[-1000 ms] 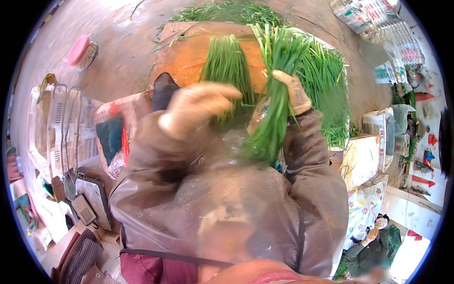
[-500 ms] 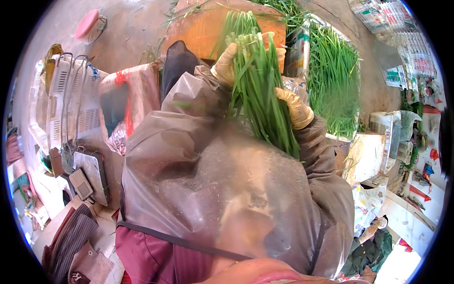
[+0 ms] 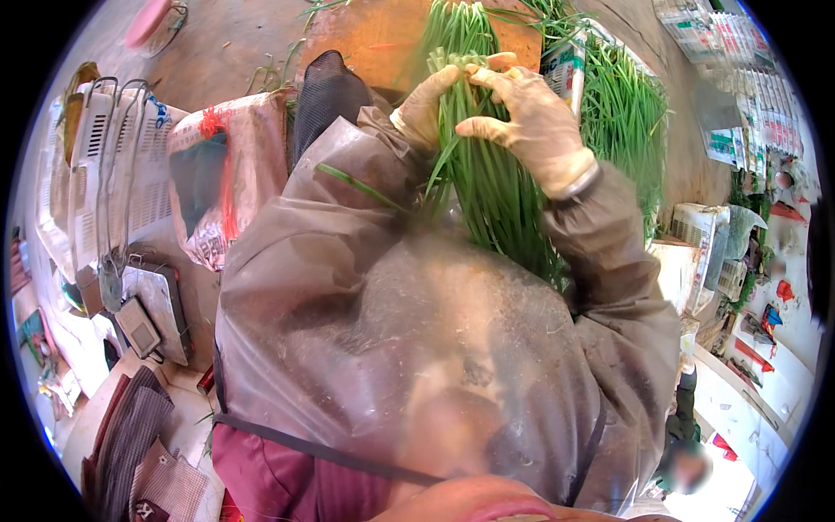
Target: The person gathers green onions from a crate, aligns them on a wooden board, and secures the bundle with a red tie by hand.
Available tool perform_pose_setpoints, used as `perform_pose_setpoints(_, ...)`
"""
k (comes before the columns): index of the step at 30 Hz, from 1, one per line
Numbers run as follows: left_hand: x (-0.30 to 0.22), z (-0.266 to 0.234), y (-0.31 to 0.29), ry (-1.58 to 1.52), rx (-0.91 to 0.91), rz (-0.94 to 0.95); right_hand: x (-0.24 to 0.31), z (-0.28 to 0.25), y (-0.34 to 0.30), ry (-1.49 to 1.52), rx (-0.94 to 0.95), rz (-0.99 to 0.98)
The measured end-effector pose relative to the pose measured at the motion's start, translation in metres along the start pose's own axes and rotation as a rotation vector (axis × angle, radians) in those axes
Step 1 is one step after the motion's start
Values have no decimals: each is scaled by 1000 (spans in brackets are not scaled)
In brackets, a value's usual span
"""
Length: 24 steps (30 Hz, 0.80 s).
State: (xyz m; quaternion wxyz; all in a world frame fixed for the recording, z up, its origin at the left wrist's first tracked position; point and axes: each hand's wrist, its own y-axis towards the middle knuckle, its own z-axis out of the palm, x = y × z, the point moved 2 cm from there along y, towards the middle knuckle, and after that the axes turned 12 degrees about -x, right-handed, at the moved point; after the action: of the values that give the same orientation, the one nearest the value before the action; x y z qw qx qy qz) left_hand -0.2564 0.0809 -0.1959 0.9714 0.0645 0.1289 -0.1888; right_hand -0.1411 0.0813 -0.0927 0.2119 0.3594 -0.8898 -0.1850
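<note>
Both gloved hands close around a bunch of chives point(image 3: 487, 183) at upper centre: left hand point(image 3: 426, 109) and right hand point(image 3: 535, 122) pinch its far cut ends. Its long axis runs up the frame, tips pointing toward the person. Beyond lies an orange board point(image 3: 370, 35).

Your left hand point(image 3: 426, 109), gloved: grip closed around the cut ends of a bunch of green chives point(image 3: 487, 191), from the left side. Your right hand point(image 3: 535, 122), gloved: fingers point(image 3: 487, 129) curled over the same bunch from the right, thumbs meeting near its top. The bunch runs from the hands down toward your chest. Clear plastic apron point(image 3: 391, 348): covers your front, smeared. Orange tabletop point(image 3: 374, 35): beyond the hands, with more chives lying on it. Larger heap of chives point(image 3: 626, 113): to your right. White slotted crates point(image 3: 113, 165): to your left, near a printed sack point(image 3: 226, 174) with red tie.
</note>
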Motion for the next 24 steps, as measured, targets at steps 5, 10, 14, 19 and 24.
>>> perform_pose_setpoints(5,-1,-16,3,64,-20,-17,-32,1,14,304,447,461)
perform_pose_setpoints(10,-5,-19,2,-29,68,-79,-70,-6,25,721,131,731)
perform_pose_setpoints(14,-7,-16,5,-82,132,-127,-114,-10,59,549,-40,591)
perform_pose_setpoints(19,-1,-31,14,-94,86,-127,-136,6,76,491,7,210)
perform_pose_setpoints(24,-2,-24,14,-57,-206,-45,-63,35,32,396,134,-81)
